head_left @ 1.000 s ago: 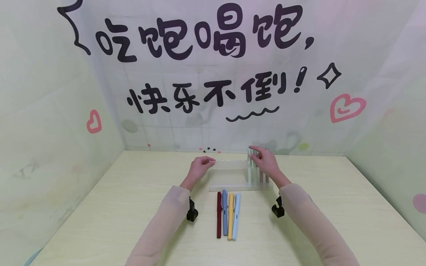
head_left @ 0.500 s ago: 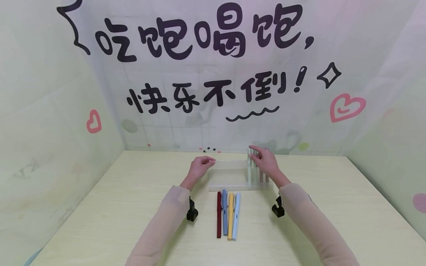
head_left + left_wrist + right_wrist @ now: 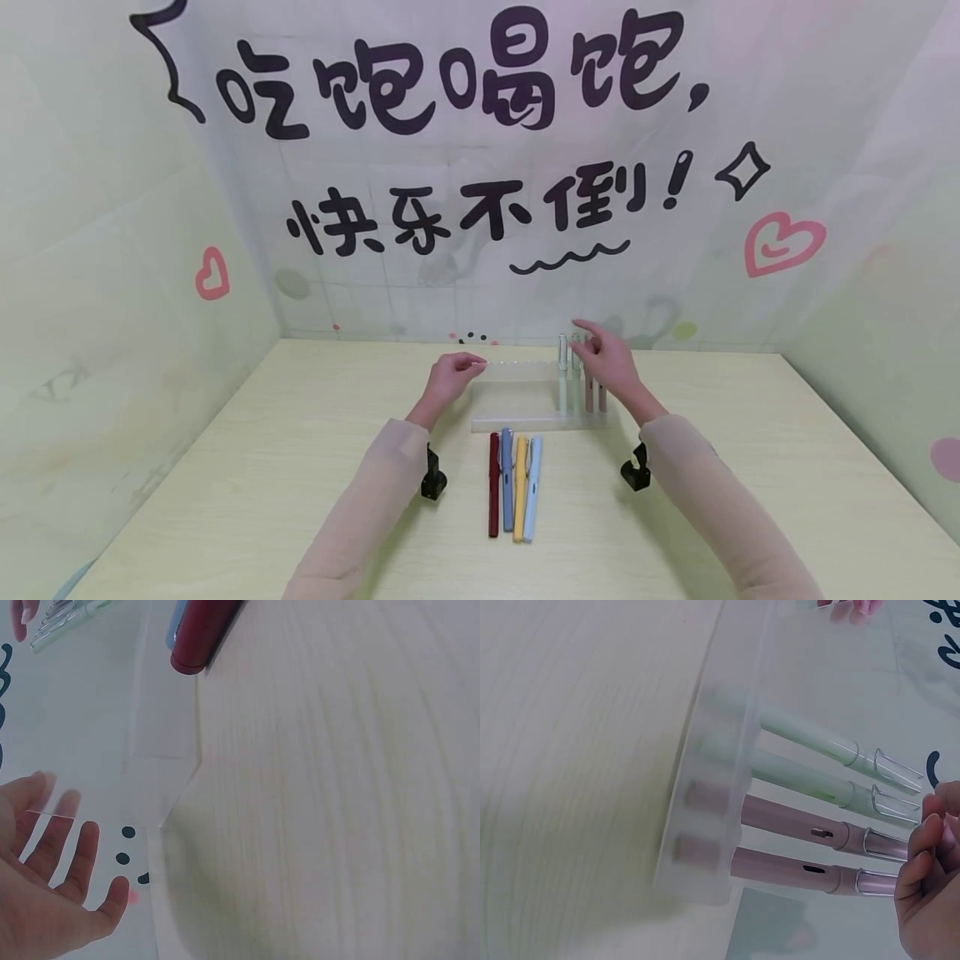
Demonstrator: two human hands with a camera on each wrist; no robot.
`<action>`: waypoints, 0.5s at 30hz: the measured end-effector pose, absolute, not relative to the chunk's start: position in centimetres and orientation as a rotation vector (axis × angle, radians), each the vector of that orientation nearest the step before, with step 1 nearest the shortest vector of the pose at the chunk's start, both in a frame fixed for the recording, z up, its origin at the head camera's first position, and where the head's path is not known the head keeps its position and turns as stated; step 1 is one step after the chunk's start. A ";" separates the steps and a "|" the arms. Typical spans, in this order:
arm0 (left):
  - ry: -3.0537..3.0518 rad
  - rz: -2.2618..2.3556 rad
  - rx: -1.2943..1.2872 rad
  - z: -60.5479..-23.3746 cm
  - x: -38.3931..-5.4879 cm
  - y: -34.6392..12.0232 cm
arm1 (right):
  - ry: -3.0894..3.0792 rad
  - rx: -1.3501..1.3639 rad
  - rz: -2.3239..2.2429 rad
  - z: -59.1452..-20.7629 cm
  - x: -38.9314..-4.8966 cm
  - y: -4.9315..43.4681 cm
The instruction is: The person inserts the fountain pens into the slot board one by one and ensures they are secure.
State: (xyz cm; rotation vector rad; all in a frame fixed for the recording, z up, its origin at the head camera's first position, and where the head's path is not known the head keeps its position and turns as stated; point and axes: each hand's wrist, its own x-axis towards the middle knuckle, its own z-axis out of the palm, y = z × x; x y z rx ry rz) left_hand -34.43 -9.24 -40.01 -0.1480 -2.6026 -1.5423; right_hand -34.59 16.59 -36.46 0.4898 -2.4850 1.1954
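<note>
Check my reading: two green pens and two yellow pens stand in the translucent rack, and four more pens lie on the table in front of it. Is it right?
Not quite: the right wrist view shows two dusky pink pens, not yellow, beside the two green pens in the translucent rack; four more pens lie in front.

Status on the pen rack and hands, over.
Left hand pinches edge of clear pen rack. Right hand close to two mauve pens, upright beside two green pens. Four loose pens lie in front.

Pale backdrop (image 3: 360, 308), black lettering (image 3: 495, 204) across it. Relative to lettering: wavy line (image 3: 568, 257) below; pink heart (image 3: 212, 279) lower left, second heart (image 3: 780, 246) lower right.
</note>
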 end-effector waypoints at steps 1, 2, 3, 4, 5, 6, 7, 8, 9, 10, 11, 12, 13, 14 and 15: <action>-2.601 -1.541 -0.149 -40.0 -34.4 -9.2 | -2.467 0.490 1.219 -36.3 -34.4 16.7; -2.601 -1.539 -0.149 -40.0 -34.4 -9.2 | -2.451 0.495 1.228 -36.3 -34.3 16.8; -2.600 -1.537 -0.150 -40.0 -34.4 -9.3 | -2.435 0.504 1.240 -36.2 -34.2 17.0; -2.601 -1.536 -0.150 -40.0 -34.4 -9.3 | -2.426 0.513 1.243 -36.3 -34.1 17.1; -2.602 -1.533 -0.152 -40.0 -34.4 -9.3 | -2.420 0.524 1.248 -36.4 -34.0 17.2; -2.603 -1.531 -0.151 -40.0 -34.4 -9.3 | -2.418 0.533 1.246 -36.5 -33.9 17.3; -2.604 -1.529 -0.151 -40.0 -34.4 -9.3 | -2.421 0.539 1.240 -36.7 -33.8 17.4; -2.605 -1.529 -0.150 -40.0 -34.4 -9.3 | -2.428 0.547 1.235 -36.8 -33.6 17.5; -2.606 -1.529 -0.148 -40.0 -34.5 -9.3 | -2.437 0.554 1.231 -37.1 -33.4 17.6; -2.607 -1.530 -0.147 -40.0 -34.5 -9.3 | -2.451 0.556 1.229 -37.2 -33.2 17.6; -2.606 -1.527 -0.151 -40.1 -34.5 -9.3 | -2.468 0.554 1.238 -37.4 -33.0 17.5; -2.606 -1.526 -0.149 -40.1 -34.5 -9.3 | -2.486 0.548 1.247 -37.6 -32.7 17.5; -2.606 -1.526 -0.149 -40.1 -34.5 -9.3 | -2.505 0.543 1.265 -37.8 -32.5 17.4; -2.606 -1.526 -0.147 -40.1 -34.6 -9.3 | -2.521 0.545 1.283 -38.0 -32.3 17.3; -2.605 -1.525 -0.147 -40.1 -34.5 -9.3 | -2.531 0.553 1.301 -38.3 -32.0 17.2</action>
